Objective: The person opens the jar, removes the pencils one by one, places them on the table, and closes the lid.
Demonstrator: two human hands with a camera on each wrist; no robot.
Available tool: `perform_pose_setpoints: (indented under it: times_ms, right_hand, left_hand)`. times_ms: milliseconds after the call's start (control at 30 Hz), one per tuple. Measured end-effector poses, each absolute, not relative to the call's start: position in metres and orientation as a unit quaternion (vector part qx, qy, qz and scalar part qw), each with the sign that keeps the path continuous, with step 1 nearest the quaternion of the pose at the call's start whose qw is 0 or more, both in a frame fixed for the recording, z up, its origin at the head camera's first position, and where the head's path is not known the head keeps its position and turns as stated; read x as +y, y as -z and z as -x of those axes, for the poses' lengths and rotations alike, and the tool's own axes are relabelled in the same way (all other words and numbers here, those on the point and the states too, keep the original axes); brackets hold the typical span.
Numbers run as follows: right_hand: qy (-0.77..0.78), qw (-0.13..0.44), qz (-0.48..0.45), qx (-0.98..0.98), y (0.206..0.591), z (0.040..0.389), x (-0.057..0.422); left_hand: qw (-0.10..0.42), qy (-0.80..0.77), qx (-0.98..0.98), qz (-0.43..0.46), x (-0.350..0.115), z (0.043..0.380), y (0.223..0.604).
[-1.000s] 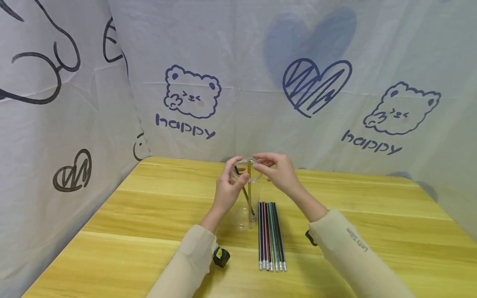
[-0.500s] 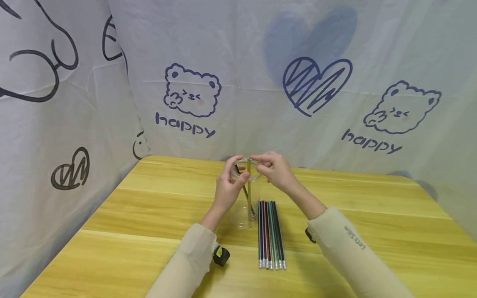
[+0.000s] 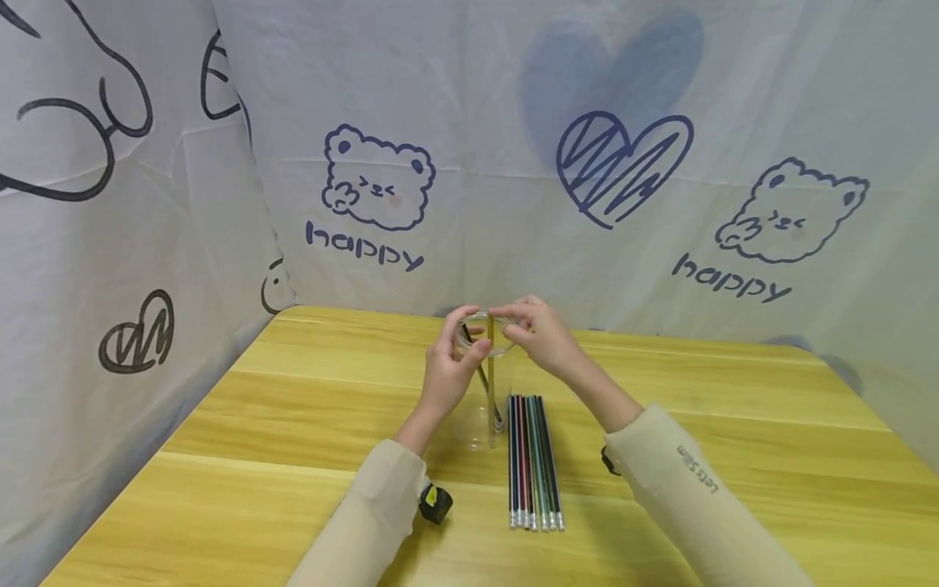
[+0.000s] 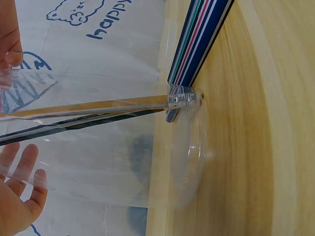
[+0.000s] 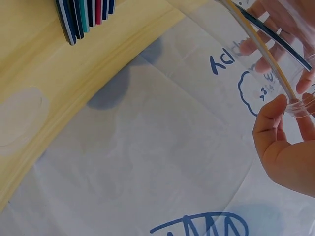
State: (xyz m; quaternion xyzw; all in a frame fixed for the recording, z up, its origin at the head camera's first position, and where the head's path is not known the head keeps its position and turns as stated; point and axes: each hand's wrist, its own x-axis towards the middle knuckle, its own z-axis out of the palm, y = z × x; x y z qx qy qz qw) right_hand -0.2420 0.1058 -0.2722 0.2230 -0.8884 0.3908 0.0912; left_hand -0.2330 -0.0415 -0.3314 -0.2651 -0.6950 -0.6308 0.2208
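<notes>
A tall clear plastic cup [image 3: 475,428] stands on the table with a yellow pencil [image 3: 491,383] and a dark pencil [image 3: 482,379] leaning inside it, eraser ends down. Around the left side of its rim, my left hand [image 3: 447,371] holds the cup. My right hand [image 3: 550,338] is at the right side of the rim, thumb and index finger bent over it, the index fingertip right at the yellow pencil's top. In the right wrist view, the right thumb [image 5: 275,108] overlaps the rim beside that pencil. Right of the cup lie several striped pencils [image 3: 534,465] side by side.
The wood-patterned table [image 3: 257,489] ends at a white printed cloth [image 3: 484,228] hanging close behind the cup. Another cloth wall [image 3: 198,228] runs along the left. A black wrist device [image 3: 435,504] sits under the left sleeve.
My right hand has shifted slightly left along the rim, bringing the index fingertip to the yellow pencil's top. The left hand, the cup and the row of pencils have stayed in place.
</notes>
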Motion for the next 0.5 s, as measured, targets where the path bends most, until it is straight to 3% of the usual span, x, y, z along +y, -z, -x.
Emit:
perform_pose_setpoints:
  times_ms: [500]
  right_hand:
    - [-0.410,0.157,-0.236,-0.867,0.2761,0.2457,0.1055]
  left_hand:
    - [0.222,0.634,-0.690,0.270,-0.0415,0.2325,0.3309]
